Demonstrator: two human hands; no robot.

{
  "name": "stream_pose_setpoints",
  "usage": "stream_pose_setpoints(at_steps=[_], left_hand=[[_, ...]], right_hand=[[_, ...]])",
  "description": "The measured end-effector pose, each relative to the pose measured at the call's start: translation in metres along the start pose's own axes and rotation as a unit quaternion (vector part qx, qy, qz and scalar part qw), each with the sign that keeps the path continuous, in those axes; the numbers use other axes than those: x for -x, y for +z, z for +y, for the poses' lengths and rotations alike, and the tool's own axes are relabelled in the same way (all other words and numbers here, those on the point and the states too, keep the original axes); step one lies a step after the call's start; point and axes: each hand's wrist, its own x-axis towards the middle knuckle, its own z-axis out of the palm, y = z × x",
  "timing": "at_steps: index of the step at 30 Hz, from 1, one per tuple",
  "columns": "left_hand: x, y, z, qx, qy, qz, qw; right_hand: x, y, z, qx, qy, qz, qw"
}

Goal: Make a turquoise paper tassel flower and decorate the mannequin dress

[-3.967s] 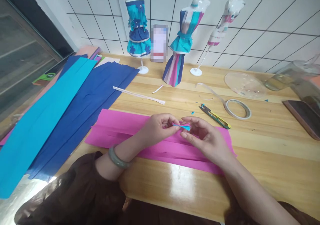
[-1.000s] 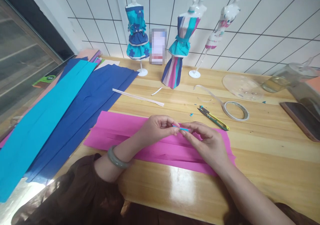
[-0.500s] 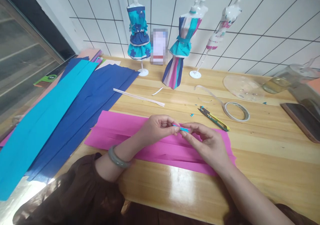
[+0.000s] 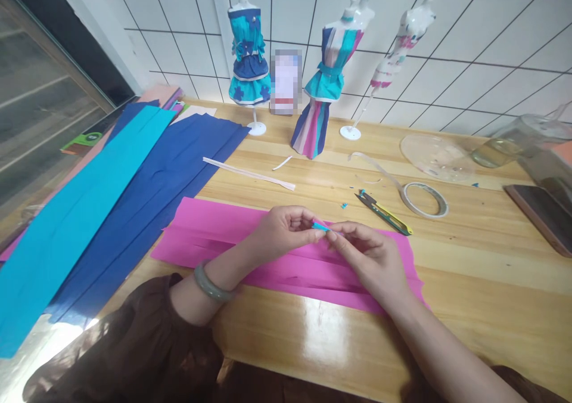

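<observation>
Fingers of the left hand (image 4: 286,227) pinched one side of a blue-and-pink piece (image 4: 319,226) above the pink sheet (image 4: 214,221), while the right hand (image 4: 378,253) nipped its other side, presumably (it looked tiny) for finer control.

Pinched a tiny folded blue-and-pink papery strip (image 4: 320,226) between bare left hand (image 4: 283,230) and bare right hand (image 4: 374,257), just over a crinkly bright-pink sheet (image 4: 214,230). Also had yellow-and-green snips (image 4: 385,213) and a whitish tape roll (image 4: 429,214) out on the glossy wooden table (image 4: 482,284).
</observation>
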Motion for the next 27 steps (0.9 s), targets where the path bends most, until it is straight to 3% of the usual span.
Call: stream_pose_setpoints(at_steps=[3,9,27], left_hand=[[-0.0005,0.0012,-0.0015,0.017,0.007,-0.003,1.0],[-0.0003,0.0029,-0.0004,0.025,0.001,0.02,0.999],[0.0002,0.0016,-0.0004,0.024,0.012,0.033,0.999]], right_hand=[[-0.0002,0.002,-0.0014,-0.065,0.047,0.014,0.997],[-0.0006,0.0056,-0.0043,-0.108,0.076,0.01,0.991],[0.0012,0.0056,-0.0022,-0.107,0.07,-0.004,0.992]])
